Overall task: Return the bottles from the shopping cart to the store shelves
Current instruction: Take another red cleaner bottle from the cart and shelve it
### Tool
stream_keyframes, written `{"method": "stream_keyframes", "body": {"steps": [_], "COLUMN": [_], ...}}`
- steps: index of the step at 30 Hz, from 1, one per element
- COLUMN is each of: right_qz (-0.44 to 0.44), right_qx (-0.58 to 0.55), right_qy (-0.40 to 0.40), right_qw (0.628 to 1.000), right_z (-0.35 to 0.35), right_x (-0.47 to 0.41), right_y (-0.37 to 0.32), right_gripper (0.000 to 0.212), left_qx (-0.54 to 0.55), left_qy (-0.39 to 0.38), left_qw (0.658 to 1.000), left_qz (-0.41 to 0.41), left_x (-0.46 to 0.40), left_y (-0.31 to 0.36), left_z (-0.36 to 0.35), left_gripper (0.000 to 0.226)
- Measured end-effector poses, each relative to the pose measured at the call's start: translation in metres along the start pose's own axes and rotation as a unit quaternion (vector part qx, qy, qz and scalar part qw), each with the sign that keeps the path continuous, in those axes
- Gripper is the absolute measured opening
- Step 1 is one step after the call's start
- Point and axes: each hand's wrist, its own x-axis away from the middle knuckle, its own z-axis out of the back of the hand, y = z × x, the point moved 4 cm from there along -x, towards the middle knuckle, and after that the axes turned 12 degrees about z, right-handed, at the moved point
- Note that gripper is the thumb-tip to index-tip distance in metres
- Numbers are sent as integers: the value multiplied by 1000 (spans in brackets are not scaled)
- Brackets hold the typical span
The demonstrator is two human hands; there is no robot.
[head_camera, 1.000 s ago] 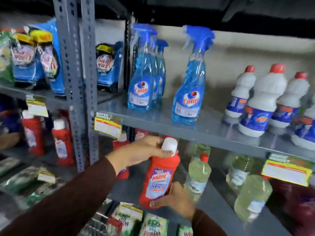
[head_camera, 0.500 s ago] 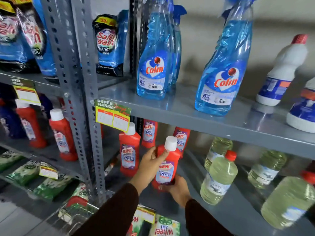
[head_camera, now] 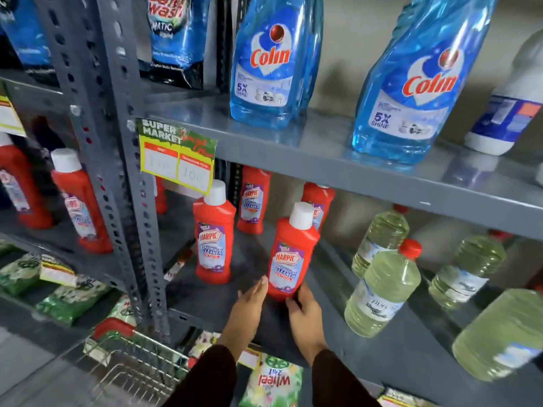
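— Where the two hands meet, what stands between them?
— A red plastic Harpic bottle with a white cap point(head_camera: 293, 254), upright on the grey metal lower shelf point(head_camera: 211, 292). The left hand point(head_camera: 249, 301) lies flat against its base at seven o'clock, fingers straight; the right hand point(head_camera: 302, 309) cups the base at five o'clock.
— And around it?
— A second red Harpic bottle point(head_camera: 214, 239) at nine o'clock, apart. Pale yellow clear bottles with red caps point(head_camera: 382, 289) at three o'clock. Blue Colin spray bottles point(head_camera: 266, 60) on the shelf above, at twelve. A wire shopping cart point(head_camera: 129, 368) at eight o'clock.
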Motion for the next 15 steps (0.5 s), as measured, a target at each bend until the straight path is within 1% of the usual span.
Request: {"method": "stream_keyframes", "body": {"steps": [4,6,8,12,13,14,15], "right_qz": [-16,-23,-23,-25,-30,-40,-54], "right_qx": [-42,-63,-65,-81,-85,-89,-95], "right_qy": [81,107,112,118,117,123,142], "right_qw": [996,992,991,989,989,988,984], "right_z": [8,10,10,8,9,10,12], "right_x": [3,2,2,2,2,4,9], "right_y": [8,10,9,4,2,0,0], "right_gripper": [50,50,51,49,49,50,51], "left_qx": [-31,-67,-145,-199,-194,-157,-92], "left_qy": [-12,-15,-20,-4,-9,-11,-3], "left_qw": [999,998,989,980,981,987,996], "left_qz": [12,15,5,-2,-2,-3,-9], "left_x": [-3,-8,-14,-30,-30,-26,-21], "left_y": [-8,-7,-4,-5,-6,-9,-12], "left_z": [-3,-5,-9,-11,-11,-11,-8], "left_gripper": [71,68,55,47,47,46,41]}}
